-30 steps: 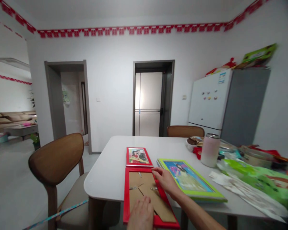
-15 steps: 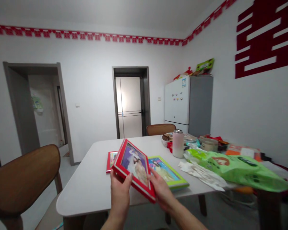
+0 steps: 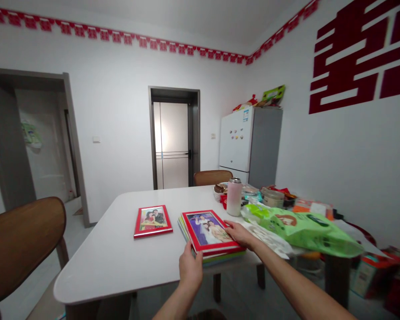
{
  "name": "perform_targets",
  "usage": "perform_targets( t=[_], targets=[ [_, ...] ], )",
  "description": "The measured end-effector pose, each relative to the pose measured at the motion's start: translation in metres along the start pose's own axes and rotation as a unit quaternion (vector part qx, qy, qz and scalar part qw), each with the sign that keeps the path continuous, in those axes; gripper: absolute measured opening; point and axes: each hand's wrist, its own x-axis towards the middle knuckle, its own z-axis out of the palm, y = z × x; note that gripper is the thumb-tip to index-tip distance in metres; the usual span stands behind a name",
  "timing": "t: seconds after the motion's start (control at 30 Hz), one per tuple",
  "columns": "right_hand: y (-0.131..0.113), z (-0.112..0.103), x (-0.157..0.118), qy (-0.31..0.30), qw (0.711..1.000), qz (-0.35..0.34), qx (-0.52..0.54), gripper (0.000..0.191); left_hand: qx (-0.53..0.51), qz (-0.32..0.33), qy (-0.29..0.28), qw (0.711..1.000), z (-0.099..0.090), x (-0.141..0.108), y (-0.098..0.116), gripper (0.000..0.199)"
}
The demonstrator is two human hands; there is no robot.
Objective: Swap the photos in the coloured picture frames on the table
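A red picture frame [image 3: 209, 229] with a photo on a purple background lies on top of a stack near the table's front edge. Under it the edge of a green picture frame [image 3: 225, 257] shows. My left hand [image 3: 191, 268] grips the red frame's near left corner, thumb on the front. On its right side my right hand [image 3: 240, 234] holds the same frame, fingers over the border. Another red picture frame [image 3: 153, 221], with a photo of two people, lies flat to the left on the white table [image 3: 120, 262].
A pink bottle [image 3: 234, 198] stands behind the stack. White cloth gloves [image 3: 270, 238] and a green plastic bag [image 3: 306, 229] lie to the right, with assorted packages behind. A brown chair [image 3: 26, 240] is at the left, another chair [image 3: 213, 177] at the far side.
Both hands have lowered the red frame from a tilted, raised position onto the green one. The view has turned to the right, and the other red frame is now fully visible.
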Motion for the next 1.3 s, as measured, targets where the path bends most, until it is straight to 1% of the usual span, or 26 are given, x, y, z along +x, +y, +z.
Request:
perform_targets(
  t=[0.07, 0.13, 0.17, 0.23, 0.3, 0.33, 0.4, 0.43, 0.47, 0.53, 0.57, 0.63, 0.73, 0.8, 0.9, 0.97, 1.03, 1.1, 1.17, 1.23, 1.3],
  targets=[
    [0.004, 0.002, 0.003, -0.012, 1.000, -0.009, -0.012, 0.036, 0.017, 0.005, -0.002, 1.000, -0.002, 0.000, -0.002, 0.037],
    [-0.002, 0.003, 0.005, -0.005, 1.000, -0.016, -0.024, 0.035, 0.029, 0.009, 0.000, 1.000, -0.007, 0.000, -0.005, 0.041],
    [-0.009, 0.006, 0.005, 0.007, 0.999, -0.022, -0.030, 0.036, 0.034, 0.012, 0.005, 0.999, -0.013, 0.000, -0.007, 0.044],
    [-0.033, 0.018, 0.002, 0.038, 0.997, -0.049, -0.036, 0.039, 0.042, 0.016, 0.022, 0.999, -0.028, 0.002, -0.011, 0.049],
    [-0.067, 0.041, -0.006, 0.048, 0.993, -0.106, -0.030, 0.040, 0.051, 0.018, 0.048, 0.997, -0.049, 0.005, -0.017, 0.051],
    [-0.086, 0.057, -0.011, 0.035, 0.989, -0.142, -0.026, 0.039, 0.056, 0.018, 0.061, 0.996, -0.061, 0.006, -0.021, 0.050],
    [-0.121, 0.094, -0.020, -0.024, 0.972, -0.232, -0.028, 0.038, 0.063, 0.015, 0.082, 0.994, -0.084, 0.008, -0.028, 0.048],
    [-0.136, 0.113, -0.023, -0.050, 0.963, -0.263, -0.036, 0.039, 0.067, 0.012, 0.089, 0.994, -0.094, 0.008, -0.032, 0.046],
    [-0.148, 0.131, -0.022, -0.070, 0.956, -0.279, -0.049, 0.040, 0.069, 0.011, 0.093, 0.993, -0.102, 0.008, -0.036, 0.044],
    [-0.162, 0.160, -0.015, -0.088, 0.954, -0.280, -0.068, 0.045, 0.073, 0.012, 0.092, 0.993, -0.115, 0.008, -0.043, 0.040],
    [-0.165, 0.171, -0.009, -0.093, 0.954, -0.273, -0.079, 0.047, 0.078, 0.015, 0.090, 0.993, -0.119, 0.008, -0.046, 0.040],
    [-0.164, 0.184, 0.005, -0.099, 0.957, -0.254, -0.099, 0.052, 0.104, 0.027, 0.082, 0.991, -0.125, 0.008, -0.051, 0.040],
    [-0.158, 0.189, 0.014, -0.101, 0.959, -0.234, -0.122, 0.050, 0.181, 0.057, 0.065, 0.980, -0.131, 0.010, -0.055, 0.041],
    [-0.154, 0.187, 0.007, -0.098, 0.959, -0.232, -0.131, 0.045, 0.243, 0.086, 0.054, 0.965, -0.136, 0.011, -0.058, 0.043],
    [-0.147, 0.179, -0.020, -0.099, 0.956, -0.239, -0.138, 0.041, 0.326, 0.147, 0.054, 0.932, -0.142, 0.012, -0.063, 0.046],
    [-0.138, 0.170, -0.046, -0.090, 0.951, -0.267, -0.128, 0.041, 0.376, 0.190, 0.042, 0.906, -0.143, 0.011, -0.067, 0.050],
    [-0.128, 0.159, -0.074, -0.062, 0.945, -0.306, -0.102, 0.041, 0.429, 0.230, 0.006, 0.874, -0.139, 0.007, -0.070, 0.053],
    [-0.118, 0.149, -0.098, -0.034, 0.940, -0.336, -0.056, 0.041, 0.482, 0.261, -0.039, 0.836, -0.131, 0.001, -0.069, 0.051],
    [-0.111, 0.140, -0.115, -0.007, 0.944, -0.331, 0.003, 0.042, 0.519, 0.272, -0.071, 0.807, -0.120, -0.006, -0.064, 0.043],
    [-0.108, 0.132, -0.123, 0.033, 0.951, -0.299, 0.068, 0.042, 0.527, 0.266, -0.085, 0.803, -0.109, -0.013, -0.054, 0.034],
    [-0.108, 0.124, -0.124, 0.087, 0.957, -0.246, 0.127, 0.039, 0.524, 0.252, -0.082, 0.809, -0.101, -0.019, -0.042, 0.030]
  ],
)
